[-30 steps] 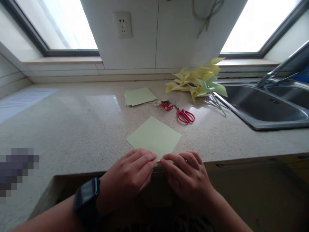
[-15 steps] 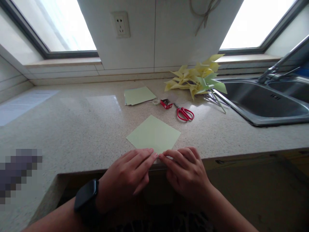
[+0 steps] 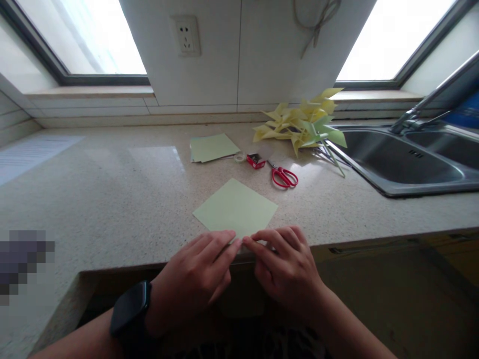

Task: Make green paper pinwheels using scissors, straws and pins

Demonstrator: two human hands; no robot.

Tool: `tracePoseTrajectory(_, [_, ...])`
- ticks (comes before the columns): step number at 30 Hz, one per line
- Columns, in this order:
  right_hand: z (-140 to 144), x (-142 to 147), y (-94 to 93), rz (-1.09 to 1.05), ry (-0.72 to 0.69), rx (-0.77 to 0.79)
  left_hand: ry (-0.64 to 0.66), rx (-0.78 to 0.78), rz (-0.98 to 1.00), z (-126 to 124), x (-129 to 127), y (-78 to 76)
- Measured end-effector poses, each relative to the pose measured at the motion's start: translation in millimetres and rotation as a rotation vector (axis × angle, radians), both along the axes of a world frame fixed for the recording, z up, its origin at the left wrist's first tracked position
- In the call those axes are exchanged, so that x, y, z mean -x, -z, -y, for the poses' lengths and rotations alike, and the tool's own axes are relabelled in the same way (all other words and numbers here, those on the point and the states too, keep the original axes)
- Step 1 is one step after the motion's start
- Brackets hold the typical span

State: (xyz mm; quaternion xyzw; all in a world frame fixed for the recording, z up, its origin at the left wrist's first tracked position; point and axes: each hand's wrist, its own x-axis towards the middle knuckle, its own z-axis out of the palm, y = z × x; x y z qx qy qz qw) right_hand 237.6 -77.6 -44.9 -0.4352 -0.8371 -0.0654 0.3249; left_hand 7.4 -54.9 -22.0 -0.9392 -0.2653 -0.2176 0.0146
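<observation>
At the countertop's (image 3: 130,209) edge, the left hand (image 3: 197,267) and right hand (image 3: 288,265) rest bunched fingers on green paper (image 3: 235,205), grip unclear. Red scissors (image 3: 279,171) lie beyond the fingertips

The paper's (image 3: 235,204) near corner is mostly hidden by the left hand (image 3: 198,264) and right hand (image 3: 286,259), so pinch vs press can't be told; both forearms (image 3: 348,319) run off the bottom. Sheet (image 3: 37,152) at far left is cut off, print too small to read. Red box (image 3: 256,161) fill unclear at this size; sink (image 3: 411,164) and faucet (image 3: 430,94) clipped by right edge.
</observation>
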Motion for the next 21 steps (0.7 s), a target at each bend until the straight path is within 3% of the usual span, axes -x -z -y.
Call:
tracePoseTrajectory(9, [-0.9, -0.6, -0.1, -0.018, -0.001, -0.004, -0.048, 0.066, 0.142, 1.6, -5.6, 0.7])
tracePoseTrajectory(21, [2.8, -2.8, 3.0, 0.014, 0.008, 0.013, 0.019, 0.014, 0.058, -4.8, -3.6, -2.0])
